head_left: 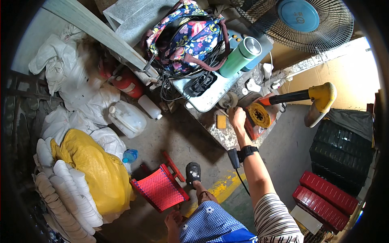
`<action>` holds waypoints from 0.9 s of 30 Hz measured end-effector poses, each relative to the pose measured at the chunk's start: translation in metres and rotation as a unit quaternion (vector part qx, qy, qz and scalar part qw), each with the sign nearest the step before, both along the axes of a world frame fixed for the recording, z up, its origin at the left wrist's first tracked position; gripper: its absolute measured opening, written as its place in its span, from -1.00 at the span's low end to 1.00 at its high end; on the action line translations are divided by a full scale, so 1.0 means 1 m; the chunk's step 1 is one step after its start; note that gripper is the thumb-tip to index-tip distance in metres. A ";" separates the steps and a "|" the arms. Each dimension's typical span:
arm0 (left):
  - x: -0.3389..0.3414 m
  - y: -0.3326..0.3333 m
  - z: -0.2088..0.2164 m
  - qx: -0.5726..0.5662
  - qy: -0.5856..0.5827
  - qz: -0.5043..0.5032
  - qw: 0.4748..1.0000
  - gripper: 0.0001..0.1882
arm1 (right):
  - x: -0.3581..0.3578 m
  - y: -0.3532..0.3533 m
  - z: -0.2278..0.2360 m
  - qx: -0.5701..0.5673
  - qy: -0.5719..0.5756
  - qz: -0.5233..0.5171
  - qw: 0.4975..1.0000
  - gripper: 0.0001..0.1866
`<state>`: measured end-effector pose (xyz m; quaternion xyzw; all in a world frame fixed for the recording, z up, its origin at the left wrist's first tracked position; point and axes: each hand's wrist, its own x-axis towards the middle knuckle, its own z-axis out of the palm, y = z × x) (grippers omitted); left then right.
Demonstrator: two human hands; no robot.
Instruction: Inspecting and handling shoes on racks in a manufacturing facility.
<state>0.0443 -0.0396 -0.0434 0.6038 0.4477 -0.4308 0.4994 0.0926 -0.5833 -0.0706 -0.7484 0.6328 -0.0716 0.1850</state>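
Observation:
My right hand (237, 116) reaches to the worn workbench (216, 131), its fingers closed at the near left side of a bench grinding machine (251, 131). What those fingers grip is hidden. Right beside them is the machine's yellow round wheel (259, 115), and a grey metal wheel (228, 99) lies just beyond. A small yellow block (221, 121) rests on the bench left of this hand. Low in the picture, my left hand (173, 218) hangs next to a red woven stool (161, 188); it is shaded, and its fingers are hard to make out.
A black-and-yellow duct (320, 99) juts right from the machine. Behind stand a floral bag (190, 40), a green flask (239, 58) and a fan (298, 18). Sacks (91, 170) and a plastic jug (127, 120) lie left; red crates (324, 200) are stacked right.

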 end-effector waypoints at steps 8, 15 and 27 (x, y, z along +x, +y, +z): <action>-0.001 -0.003 -0.001 -0.008 0.000 0.004 1.000 -0.73 | 0.000 -0.014 -0.008 0.007 -0.009 0.011 1.000 -0.67; 0.000 -0.011 0.001 0.011 0.001 0.008 1.000 -0.75 | -0.016 0.002 -0.006 -0.013 -0.035 0.050 0.998 -0.69; 0.007 -0.026 0.003 0.008 -0.012 0.028 1.000 -0.76 | -0.036 0.023 -0.010 -0.060 -0.016 0.114 0.991 -0.80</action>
